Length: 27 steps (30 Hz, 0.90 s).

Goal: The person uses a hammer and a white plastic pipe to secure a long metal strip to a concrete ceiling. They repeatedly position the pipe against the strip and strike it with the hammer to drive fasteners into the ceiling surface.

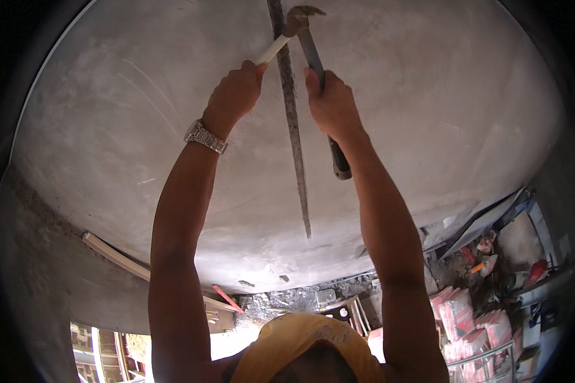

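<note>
My right hand (pixel 333 107) is wrapped round the grip of a claw hammer (pixel 308 48); the butt of its dark handle sticks out below my fist. The claw points right. In my left hand (pixel 235 92), closed and just left of the groove, is a pale straight rod that looks like a chisel (pixel 275 50). Its upper end meets the hammer head or overlaps it in view; I cannot tell which. The rod's other end is hidden in my fist. Behind both tools, a narrow dark groove (pixel 292 121) runs down the grey plastered wall (pixel 428 115), tapering at its lower end.
Rubble (pixel 300 300) lies along the wall's foot, with a red strip (pixel 227 298) nearby. Long pale boards (pixel 115 255) lean at lower left. Stacked pink-and-white bags (pixel 457 316) stand at lower right, near a metal rail (pixel 485 353) and mixed clutter.
</note>
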{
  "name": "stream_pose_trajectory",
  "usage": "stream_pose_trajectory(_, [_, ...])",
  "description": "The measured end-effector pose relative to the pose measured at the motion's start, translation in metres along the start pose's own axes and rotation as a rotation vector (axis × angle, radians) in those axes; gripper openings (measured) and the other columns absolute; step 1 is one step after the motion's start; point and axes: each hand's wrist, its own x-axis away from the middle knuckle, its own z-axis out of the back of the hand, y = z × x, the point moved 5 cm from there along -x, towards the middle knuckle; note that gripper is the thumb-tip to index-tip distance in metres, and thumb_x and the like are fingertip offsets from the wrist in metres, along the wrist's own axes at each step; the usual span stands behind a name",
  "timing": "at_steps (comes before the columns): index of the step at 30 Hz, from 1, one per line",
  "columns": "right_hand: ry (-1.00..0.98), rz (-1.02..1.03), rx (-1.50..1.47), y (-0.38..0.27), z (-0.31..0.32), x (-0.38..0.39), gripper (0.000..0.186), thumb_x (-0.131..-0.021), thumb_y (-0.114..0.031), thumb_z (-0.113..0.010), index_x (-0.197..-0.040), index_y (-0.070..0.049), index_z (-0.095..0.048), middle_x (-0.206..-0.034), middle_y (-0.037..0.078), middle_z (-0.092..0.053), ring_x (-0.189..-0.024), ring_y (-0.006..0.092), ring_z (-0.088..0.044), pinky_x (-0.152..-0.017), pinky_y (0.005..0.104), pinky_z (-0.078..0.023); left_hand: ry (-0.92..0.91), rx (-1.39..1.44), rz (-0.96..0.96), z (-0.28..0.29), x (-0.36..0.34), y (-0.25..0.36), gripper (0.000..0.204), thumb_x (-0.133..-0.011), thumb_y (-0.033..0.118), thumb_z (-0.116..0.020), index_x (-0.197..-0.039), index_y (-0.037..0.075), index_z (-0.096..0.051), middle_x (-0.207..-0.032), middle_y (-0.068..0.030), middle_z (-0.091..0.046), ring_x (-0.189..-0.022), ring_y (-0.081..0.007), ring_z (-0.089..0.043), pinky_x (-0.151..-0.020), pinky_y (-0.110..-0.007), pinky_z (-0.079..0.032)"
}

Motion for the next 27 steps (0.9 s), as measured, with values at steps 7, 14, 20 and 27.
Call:
stream_pose_trajectory(7, [0.114, 0.072, 0.021, 0.002, 0.002, -0.005, 0.051, -0.101, -0.045, -0.048, -0.095, 0.005, -0.057, -0.074, 0.027, -0.066, -0.074, 0.0457, -0.068, -0.064, 0.0506, -0.054, -0.118, 0.131, 0.086, -0.003, -0.008, 0.003, 0.047, -0.107, 0.041, -0.034, -0.096, -0.001, -0.054, -0.074, -0.0261, -0.065, -0.072, -0.0464, -0.065, -0.060, -0.055, -0.051])
stream_pose_trajectory(14, [0.247, 0.165, -0.076, -0.005, 0.002, 0.004, 0.052, -0.101, -0.046, -0.048, -0.093, 0.004, -0.059, -0.073, 0.025, -0.066, -0.069, 0.0446, -0.068, -0.062, 0.0493, -0.054, -0.113, 0.108, 0.065, -0.011, -0.012, -0.003, 0.053, -0.106, 0.044, -0.031, -0.100, -0.002, -0.058, -0.084, -0.0276, -0.068, -0.078, -0.0477, -0.067, -0.071, -0.055, -0.054])
stream_pose_trajectory(20, [0.009, -0.017, -0.079, 0.008, 0.007, 0.008, 0.052, -0.101, -0.047, -0.046, -0.093, 0.003, -0.060, -0.075, 0.024, -0.066, -0.072, 0.0417, -0.068, -0.063, 0.0457, -0.053, -0.363, 0.250, 0.295, 0.004, -0.009, 0.006, 0.061, -0.107, 0.047, -0.026, -0.100, -0.004, -0.061, -0.081, -0.0231, -0.069, -0.067, -0.0376, -0.068, -0.063, -0.050, -0.055])
stream_pose_trajectory(27, [0.042, -0.156, -0.399, 0.104, -0.011, 0.130, 0.042, -0.100, -0.045, -0.054, -0.087, -0.005, -0.052, -0.060, 0.005, -0.051, -0.048, 0.0148, -0.049, -0.045, 0.0325, -0.040, -0.266, 0.683, 0.455, -0.038, 0.006, -0.019, 0.059, -0.105, 0.052, -0.032, -0.098, 0.000, -0.059, -0.077, -0.0206, -0.066, -0.063, -0.0385, -0.064, -0.059, -0.053, -0.051])
